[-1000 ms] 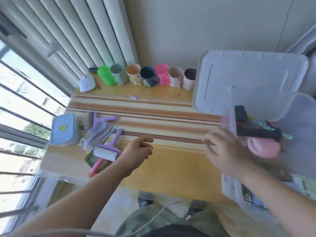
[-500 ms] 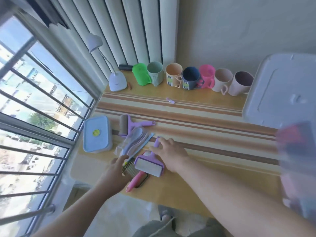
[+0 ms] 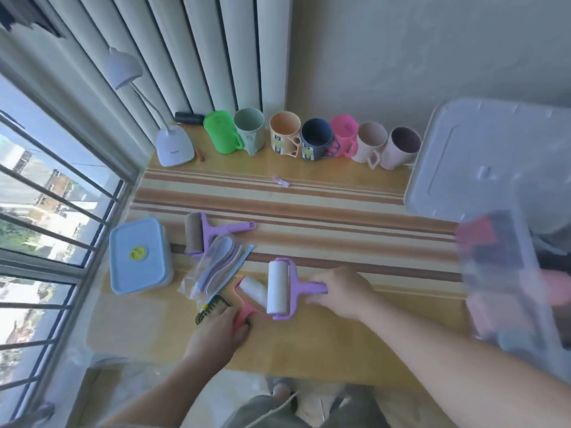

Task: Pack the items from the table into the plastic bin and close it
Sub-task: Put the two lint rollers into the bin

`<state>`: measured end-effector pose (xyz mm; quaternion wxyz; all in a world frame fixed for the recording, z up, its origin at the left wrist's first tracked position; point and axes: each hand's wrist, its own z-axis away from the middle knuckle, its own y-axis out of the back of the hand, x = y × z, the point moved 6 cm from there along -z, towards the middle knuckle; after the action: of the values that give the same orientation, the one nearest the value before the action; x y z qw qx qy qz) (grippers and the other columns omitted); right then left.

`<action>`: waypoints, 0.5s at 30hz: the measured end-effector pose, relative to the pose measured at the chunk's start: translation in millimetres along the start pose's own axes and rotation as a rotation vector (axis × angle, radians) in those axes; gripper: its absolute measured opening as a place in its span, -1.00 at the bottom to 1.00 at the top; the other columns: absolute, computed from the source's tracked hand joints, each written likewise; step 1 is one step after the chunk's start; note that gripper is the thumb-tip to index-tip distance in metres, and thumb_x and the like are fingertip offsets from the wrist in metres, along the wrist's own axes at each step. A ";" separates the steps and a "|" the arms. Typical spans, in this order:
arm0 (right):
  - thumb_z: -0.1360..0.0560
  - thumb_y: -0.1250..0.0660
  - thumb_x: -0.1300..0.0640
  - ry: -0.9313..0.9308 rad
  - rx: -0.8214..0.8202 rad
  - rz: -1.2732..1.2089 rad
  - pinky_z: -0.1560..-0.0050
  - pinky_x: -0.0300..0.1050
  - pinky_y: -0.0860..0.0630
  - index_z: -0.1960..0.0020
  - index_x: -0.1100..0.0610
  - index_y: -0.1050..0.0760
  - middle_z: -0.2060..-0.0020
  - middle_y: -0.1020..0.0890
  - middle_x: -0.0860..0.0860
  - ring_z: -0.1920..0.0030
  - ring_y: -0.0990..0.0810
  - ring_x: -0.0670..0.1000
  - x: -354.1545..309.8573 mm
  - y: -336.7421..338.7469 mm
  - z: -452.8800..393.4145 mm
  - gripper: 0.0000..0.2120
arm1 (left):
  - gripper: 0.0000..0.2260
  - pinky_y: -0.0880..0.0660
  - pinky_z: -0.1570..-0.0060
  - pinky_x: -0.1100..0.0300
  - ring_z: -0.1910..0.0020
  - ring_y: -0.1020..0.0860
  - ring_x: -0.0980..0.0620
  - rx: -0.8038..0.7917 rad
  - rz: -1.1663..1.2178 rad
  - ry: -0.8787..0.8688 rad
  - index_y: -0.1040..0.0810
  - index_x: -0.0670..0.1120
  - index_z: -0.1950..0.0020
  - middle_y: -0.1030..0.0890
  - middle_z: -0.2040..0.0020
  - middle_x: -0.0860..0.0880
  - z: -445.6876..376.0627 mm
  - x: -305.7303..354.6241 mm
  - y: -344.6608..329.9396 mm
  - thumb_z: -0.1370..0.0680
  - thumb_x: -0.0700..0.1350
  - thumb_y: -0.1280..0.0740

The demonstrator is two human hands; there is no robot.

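Striped table (image 3: 309,211) by a window: the right hand (image 3: 343,290) grips the purple lint roller (image 3: 279,288) by its handle. Just left of that roller, the left hand (image 3: 216,332) apparently clasps the pink roller (image 3: 250,296).

— What carried the things?
— A wooden table (image 3: 309,344) with a striped runner (image 3: 309,208).
— And what lay on it?
— Seven mugs (image 3: 312,138) stood in a row at the far edge, beside a white lamp (image 3: 174,146). Near the window lay a blue lidded box (image 3: 139,255), a purple roller (image 3: 207,233), a packet of spoons (image 3: 216,267) and two white lint rollers (image 3: 272,288). At the right stood the plastic bin (image 3: 513,288) and its lid (image 3: 482,162).
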<state>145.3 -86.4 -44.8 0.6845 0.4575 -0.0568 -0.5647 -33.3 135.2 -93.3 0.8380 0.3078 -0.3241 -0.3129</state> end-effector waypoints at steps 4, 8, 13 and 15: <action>-0.54 -0.45 -0.21 -0.065 0.244 -0.291 0.29 -0.17 -0.35 0.06 -0.19 -0.61 0.29 -0.60 -0.12 0.32 -0.47 -0.11 35.2 58.8 74.9 -0.88 | -0.76 -0.53 0.22 -0.02 0.22 -0.57 -0.11 0.050 0.085 -0.068 -0.35 0.11 0.12 -0.51 0.30 0.07 -14.3 5.4 12.4 -0.59 0.24 -0.23; -0.59 -0.44 -0.07 -0.134 0.499 -0.470 0.19 -0.25 -0.45 0.01 -0.22 -0.62 0.21 -0.66 -0.20 0.20 -0.58 -0.13 81.6 119.6 150.5 -0.96 | -0.84 -0.48 0.29 0.02 0.36 -0.55 0.00 0.147 0.086 -0.157 -0.45 0.07 0.15 -0.55 0.38 0.01 -9.3 70.1 50.6 -0.60 0.05 -0.35; -0.60 -0.43 -0.01 -0.341 0.797 -0.469 0.13 -0.26 -0.47 0.03 -0.25 -0.59 0.19 -0.65 -0.16 0.17 -0.57 -0.17 190.3 158.2 238.0 -0.88 | -0.95 -0.54 0.28 0.02 0.34 -0.58 0.01 0.140 0.091 -0.384 -0.55 0.12 -0.03 -0.62 0.33 0.06 1.3 213.8 61.8 -0.61 -0.02 -0.39; -0.62 -0.38 -0.08 -0.442 0.855 -0.486 0.14 -0.28 -0.47 -0.01 -0.19 -0.60 0.11 -0.63 -0.12 0.16 -0.58 -0.19 242.2 156.9 271.3 -0.97 | -0.95 -0.51 0.27 0.05 0.31 -0.59 0.00 0.112 0.149 -0.464 -0.53 0.13 -0.07 -0.64 0.29 0.04 13.5 280.2 55.4 -0.63 0.02 -0.36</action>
<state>183.3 -447.6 113.2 0.2584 0.5655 -0.3168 -0.7163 141.3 -37.8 52.8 0.7436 0.2489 -0.5464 -0.2941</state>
